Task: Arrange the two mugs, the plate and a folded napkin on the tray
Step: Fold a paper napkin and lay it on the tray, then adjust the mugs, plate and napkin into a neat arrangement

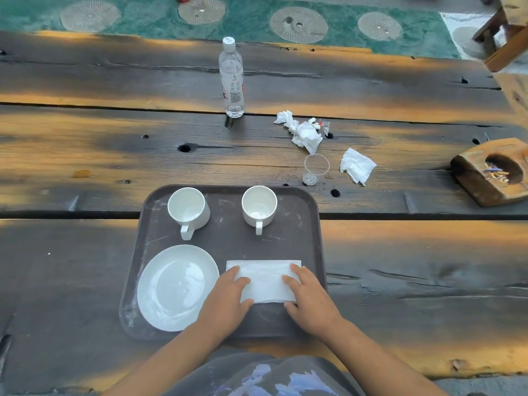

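A dark brown tray (311, 224) lies on the wooden table in front of me. Two white mugs stand upright at its far side, the left mug (188, 210) and the right mug (259, 207), both handles pointing toward me. A white plate (171, 284) fills the tray's near left corner. A folded white napkin (264, 277) lies flat at the near right. My left hand (228, 301) presses on the napkin's left end and my right hand (307, 298) on its right end, fingers laid flat.
A clear water bottle (232, 78) stands farther back. Crumpled tissues (304, 132), another tissue (357, 165) and a small clear plastic cup (314, 169) lie right of the tray's far edge. A wooden ashtray (494, 171) sits at the far right.
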`<state>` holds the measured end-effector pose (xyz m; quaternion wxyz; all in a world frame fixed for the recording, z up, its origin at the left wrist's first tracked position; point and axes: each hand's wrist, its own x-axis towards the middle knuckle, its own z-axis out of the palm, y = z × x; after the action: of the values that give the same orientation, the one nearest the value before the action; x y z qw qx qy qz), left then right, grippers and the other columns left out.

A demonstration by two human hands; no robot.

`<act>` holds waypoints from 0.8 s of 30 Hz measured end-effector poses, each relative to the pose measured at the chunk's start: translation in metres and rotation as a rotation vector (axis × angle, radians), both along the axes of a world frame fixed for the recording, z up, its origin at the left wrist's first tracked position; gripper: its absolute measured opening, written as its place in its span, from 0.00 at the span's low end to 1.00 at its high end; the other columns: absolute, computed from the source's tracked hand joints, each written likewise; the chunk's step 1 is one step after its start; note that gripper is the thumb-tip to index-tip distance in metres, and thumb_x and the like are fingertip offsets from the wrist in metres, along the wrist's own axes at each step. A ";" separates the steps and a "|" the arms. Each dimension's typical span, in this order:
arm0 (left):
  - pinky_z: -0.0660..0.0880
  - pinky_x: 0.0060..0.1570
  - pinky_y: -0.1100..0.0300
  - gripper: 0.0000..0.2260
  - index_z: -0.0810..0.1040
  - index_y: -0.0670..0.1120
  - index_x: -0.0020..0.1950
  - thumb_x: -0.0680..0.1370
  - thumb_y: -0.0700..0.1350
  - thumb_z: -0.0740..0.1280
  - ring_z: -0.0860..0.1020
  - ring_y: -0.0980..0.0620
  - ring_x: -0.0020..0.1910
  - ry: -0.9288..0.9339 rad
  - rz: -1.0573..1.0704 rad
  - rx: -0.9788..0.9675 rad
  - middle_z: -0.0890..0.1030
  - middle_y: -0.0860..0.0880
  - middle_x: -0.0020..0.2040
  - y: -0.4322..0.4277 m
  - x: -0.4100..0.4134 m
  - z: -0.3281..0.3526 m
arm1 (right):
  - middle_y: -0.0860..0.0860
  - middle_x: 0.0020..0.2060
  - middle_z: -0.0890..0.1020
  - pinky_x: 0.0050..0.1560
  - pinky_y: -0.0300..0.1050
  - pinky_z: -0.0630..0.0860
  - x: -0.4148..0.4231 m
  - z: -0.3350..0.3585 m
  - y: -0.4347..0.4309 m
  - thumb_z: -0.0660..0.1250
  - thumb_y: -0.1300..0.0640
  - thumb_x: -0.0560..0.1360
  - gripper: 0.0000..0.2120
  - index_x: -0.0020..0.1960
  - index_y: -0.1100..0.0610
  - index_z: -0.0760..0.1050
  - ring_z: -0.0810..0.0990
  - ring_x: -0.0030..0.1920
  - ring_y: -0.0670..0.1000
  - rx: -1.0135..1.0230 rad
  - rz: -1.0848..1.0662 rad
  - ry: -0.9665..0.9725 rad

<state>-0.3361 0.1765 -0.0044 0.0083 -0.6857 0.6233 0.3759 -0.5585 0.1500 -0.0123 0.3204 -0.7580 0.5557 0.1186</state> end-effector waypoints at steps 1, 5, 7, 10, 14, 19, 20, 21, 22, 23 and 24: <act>0.58 0.76 0.57 0.23 0.69 0.52 0.76 0.81 0.52 0.66 0.57 0.51 0.80 0.001 0.002 -0.002 0.57 0.50 0.82 0.000 0.000 0.000 | 0.51 0.83 0.52 0.81 0.49 0.51 0.000 0.000 -0.001 0.62 0.49 0.81 0.30 0.81 0.52 0.60 0.49 0.83 0.54 -0.003 0.001 0.002; 0.56 0.77 0.58 0.23 0.69 0.50 0.76 0.81 0.50 0.66 0.57 0.51 0.80 0.035 0.031 -0.008 0.58 0.49 0.82 -0.001 0.000 -0.001 | 0.51 0.83 0.53 0.81 0.49 0.51 0.001 0.001 -0.002 0.63 0.48 0.80 0.29 0.79 0.50 0.63 0.50 0.82 0.55 0.000 -0.007 0.007; 0.56 0.76 0.59 0.22 0.70 0.50 0.75 0.81 0.49 0.67 0.58 0.51 0.80 0.064 0.061 -0.020 0.59 0.50 0.81 -0.003 0.001 0.001 | 0.51 0.82 0.54 0.80 0.49 0.52 0.002 0.003 -0.002 0.64 0.48 0.80 0.28 0.79 0.49 0.63 0.50 0.82 0.55 0.002 -0.024 -0.003; 0.57 0.74 0.64 0.20 0.72 0.50 0.73 0.81 0.46 0.67 0.60 0.53 0.79 0.127 0.101 -0.055 0.62 0.52 0.80 -0.007 0.007 0.006 | 0.51 0.82 0.57 0.80 0.48 0.53 0.006 0.009 -0.005 0.65 0.49 0.80 0.27 0.77 0.49 0.65 0.51 0.82 0.54 -0.019 -0.041 -0.025; 0.61 0.67 0.68 0.15 0.77 0.49 0.67 0.80 0.43 0.68 0.70 0.55 0.72 0.199 0.186 -0.075 0.73 0.54 0.73 -0.012 0.023 0.013 | 0.50 0.78 0.62 0.76 0.46 0.62 0.024 0.022 -0.014 0.65 0.50 0.80 0.24 0.75 0.50 0.67 0.59 0.79 0.52 -0.022 -0.090 -0.079; 0.72 0.60 0.63 0.09 0.80 0.51 0.59 0.79 0.44 0.69 0.78 0.56 0.60 0.282 0.320 -0.039 0.81 0.56 0.56 -0.020 0.053 0.021 | 0.47 0.70 0.71 0.64 0.42 0.72 0.062 0.039 -0.028 0.65 0.49 0.81 0.20 0.71 0.51 0.70 0.76 0.65 0.49 -0.006 -0.115 -0.153; 0.72 0.59 0.64 0.09 0.80 0.52 0.58 0.79 0.44 0.69 0.78 0.57 0.59 0.280 0.329 -0.036 0.81 0.57 0.55 -0.021 0.061 0.021 | 0.46 0.69 0.72 0.62 0.42 0.73 0.071 0.041 -0.030 0.64 0.49 0.81 0.19 0.71 0.51 0.71 0.77 0.63 0.49 -0.006 -0.115 -0.157; 0.72 0.58 0.64 0.08 0.80 0.52 0.58 0.79 0.44 0.69 0.78 0.57 0.58 0.271 0.331 -0.038 0.81 0.58 0.54 -0.022 0.069 0.022 | 0.47 0.69 0.73 0.62 0.42 0.73 0.080 0.042 -0.032 0.64 0.48 0.81 0.19 0.70 0.51 0.71 0.77 0.63 0.49 -0.007 -0.109 -0.157; 0.71 0.57 0.65 0.08 0.80 0.52 0.58 0.80 0.44 0.69 0.79 0.56 0.57 0.262 0.331 -0.043 0.81 0.58 0.54 -0.023 0.078 0.022 | 0.47 0.68 0.74 0.62 0.42 0.73 0.089 0.043 -0.034 0.64 0.48 0.81 0.19 0.70 0.51 0.71 0.77 0.64 0.50 -0.008 -0.100 -0.157; 0.71 0.57 0.65 0.08 0.80 0.51 0.59 0.80 0.44 0.69 0.79 0.56 0.57 0.254 0.331 -0.050 0.81 0.57 0.54 -0.024 0.086 0.021 | 0.47 0.68 0.74 0.63 0.43 0.73 0.097 0.044 -0.036 0.64 0.48 0.81 0.19 0.70 0.51 0.72 0.76 0.65 0.50 -0.010 -0.092 -0.158; 0.72 0.57 0.65 0.09 0.80 0.51 0.59 0.80 0.44 0.69 0.79 0.56 0.57 0.244 0.333 -0.054 0.81 0.57 0.55 -0.025 0.094 0.021 | 0.48 0.67 0.75 0.63 0.44 0.73 0.106 0.045 -0.038 0.64 0.48 0.81 0.19 0.71 0.52 0.72 0.76 0.65 0.50 -0.011 -0.085 -0.160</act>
<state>-0.2417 0.1515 0.0171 -0.1479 -0.7284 0.5078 0.4355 -0.4526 0.1120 0.0325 0.3645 -0.7424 0.5606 0.0408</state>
